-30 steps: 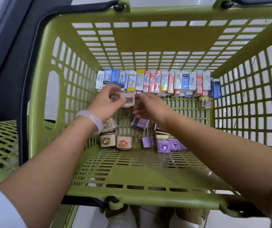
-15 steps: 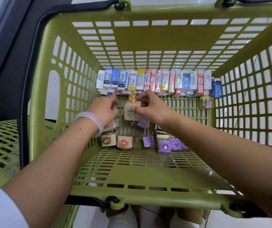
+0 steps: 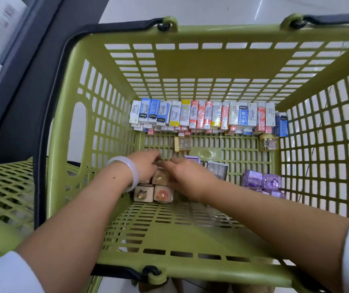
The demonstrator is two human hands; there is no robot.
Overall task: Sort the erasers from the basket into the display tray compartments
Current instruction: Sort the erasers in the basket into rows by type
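Observation:
A green basket (image 3: 222,31) holds a row of sleeved erasers (image 3: 207,115) along its far wall. On the near left of the floor stand two beige eraser boxes (image 3: 143,193), and a third beige box (image 3: 160,178) with an orange figure sits on top of them. My left hand (image 3: 145,166) and my right hand (image 3: 183,175) meet at that upper box, fingers curled against it from either side; motion blur hides the exact grip. Another beige box (image 3: 182,144) lies alone near the eraser row. No display tray is in view.
Purple eraser boxes (image 3: 260,180) cluster at the near right, a grey box (image 3: 217,169) lies by my right hand, and a clear box (image 3: 269,142) sits at the far right. A second green basket (image 3: 4,187) stands to the left, beside a dark shelf edge (image 3: 21,81).
Both hands dropped from the middle of the basket toward the beige boxes at the near left. The beige box held up before is no longer raised.

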